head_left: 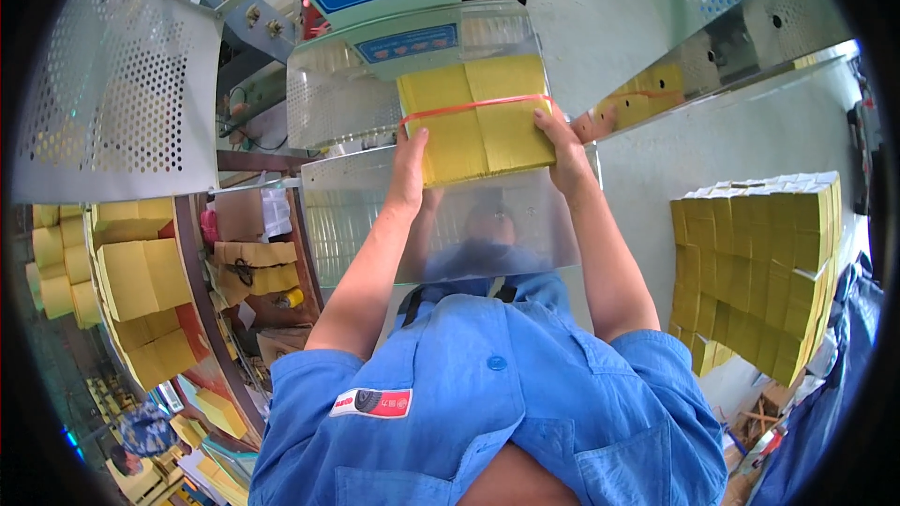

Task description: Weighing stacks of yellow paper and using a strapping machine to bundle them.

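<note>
Over the shiny metal plate (pixel 441 248), both my bare forearms (pixel 366 276) stretch forward from short blue sleeves (pixel 319 379), angling slightly inward. My left hand (pixel 407 171) holds the left edge of a yellow stack (pixel 483 145), its thumb upright there; my right hand (pixel 568 152) holds the right edge, thumb pressed on top near the red band (pixel 476 106). The stack sits between my hands.

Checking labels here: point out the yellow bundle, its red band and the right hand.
Yellow bundle (pixel 479 135): head view, broad face, just below the band.
Red band (pixel 476 107): head view, middle of its visible length.
Right hand (pixel 565 145): head view, middle of the hand.
</note>
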{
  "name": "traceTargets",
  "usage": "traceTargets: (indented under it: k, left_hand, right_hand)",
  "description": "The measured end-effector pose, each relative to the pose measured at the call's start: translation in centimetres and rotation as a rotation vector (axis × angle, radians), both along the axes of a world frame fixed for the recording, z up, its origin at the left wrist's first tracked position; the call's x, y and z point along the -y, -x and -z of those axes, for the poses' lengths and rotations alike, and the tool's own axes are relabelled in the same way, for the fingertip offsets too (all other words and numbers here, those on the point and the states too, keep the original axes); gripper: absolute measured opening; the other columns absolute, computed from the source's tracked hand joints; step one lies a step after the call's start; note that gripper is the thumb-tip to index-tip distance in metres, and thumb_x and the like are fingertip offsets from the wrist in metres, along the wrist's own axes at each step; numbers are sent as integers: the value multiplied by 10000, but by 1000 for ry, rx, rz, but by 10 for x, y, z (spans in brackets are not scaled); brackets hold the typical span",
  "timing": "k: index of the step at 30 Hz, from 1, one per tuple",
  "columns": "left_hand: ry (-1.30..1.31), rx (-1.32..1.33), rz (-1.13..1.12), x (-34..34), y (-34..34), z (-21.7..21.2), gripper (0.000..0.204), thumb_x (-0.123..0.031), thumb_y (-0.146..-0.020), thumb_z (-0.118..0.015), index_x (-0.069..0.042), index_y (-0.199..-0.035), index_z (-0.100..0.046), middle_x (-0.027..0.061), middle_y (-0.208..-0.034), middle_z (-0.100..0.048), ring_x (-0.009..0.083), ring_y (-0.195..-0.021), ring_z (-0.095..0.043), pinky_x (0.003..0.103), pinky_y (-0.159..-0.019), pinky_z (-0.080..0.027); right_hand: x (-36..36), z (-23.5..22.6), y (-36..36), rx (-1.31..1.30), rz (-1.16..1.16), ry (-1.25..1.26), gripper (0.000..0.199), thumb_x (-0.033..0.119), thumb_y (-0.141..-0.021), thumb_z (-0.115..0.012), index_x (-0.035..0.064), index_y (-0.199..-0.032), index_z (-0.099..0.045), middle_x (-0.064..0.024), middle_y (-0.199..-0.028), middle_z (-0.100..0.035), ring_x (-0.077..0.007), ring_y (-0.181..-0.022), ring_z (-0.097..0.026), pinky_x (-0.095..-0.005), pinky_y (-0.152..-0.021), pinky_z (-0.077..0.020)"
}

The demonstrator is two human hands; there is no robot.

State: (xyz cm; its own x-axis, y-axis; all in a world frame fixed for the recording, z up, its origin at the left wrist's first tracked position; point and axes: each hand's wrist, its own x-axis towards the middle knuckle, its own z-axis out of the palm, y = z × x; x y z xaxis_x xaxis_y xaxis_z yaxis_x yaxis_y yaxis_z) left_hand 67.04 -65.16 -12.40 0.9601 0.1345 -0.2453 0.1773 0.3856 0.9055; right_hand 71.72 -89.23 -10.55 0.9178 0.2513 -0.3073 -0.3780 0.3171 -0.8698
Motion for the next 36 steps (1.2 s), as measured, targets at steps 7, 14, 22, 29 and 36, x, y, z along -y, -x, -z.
traceTargets:
  k: [7, 14, 22, 29, 36]
  left_hand:
    - [14, -39, 17, 1, 1, -8, 567, -372, -951, -563, -37, -1383, -414, 93, -1331, -512, 188, -1234, -483, 335, -1046, -364]
    - [104, -56, 31, 3, -7, -3, 599, -305, -946, -576, -38, -1432, -346, 104, -1332, -505, 191, -1225, -481, 331, -1046, -361]
    - [65, -39, 18, 1, 7, -14, 610, -358, -959, -553, -44, -1446, -363, 78, -1389, -479, 184, -1293, -436, 334, -1077, -324]
    - [-438, -49, -105, -8, 89, -12, 404, -286, -999, -498, -24, -1302, -542, 78, -1239, -591, 153, -1143, -542, 313, -975, -418]
    - [-386, -122, -238, -28, 133, -28, 304, -272, -1002, -527, -40, -1181, -608, 87, -1149, -634, 143, -1046, -580, 293, -834, -484]
  right_hand:
    - [-4, -10, 4, -5, -6, 10, 606, 337, -925, -534, 51, -1439, -387, -91, -1356, -483, -211, -1267, -440, -327, -1083, -303]
    - [2, 13, -2, 5, 4, 43, 666, 380, -913, -538, 65, -1473, -362, -83, -1396, -456, -214, -1314, -382, -341, -1102, -265]
    - [0, 9, 5, 57, 22, -1, 648, 376, -924, -532, 48, -1462, -379, -83, -1374, -469, -203, -1293, -405, -324, -1092, -283]
    - [-4, 16, 70, 103, 108, 179, 482, 333, -969, -528, 33, -1346, -515, -80, -1152, -624, -187, -1077, -577, -290, -946, -418]
    - [24, -5, 111, 287, 176, 691, 206, 187, -934, -608, -1, -985, -675, -138, -815, -692, -163, -746, -668, -290, -698, -513]
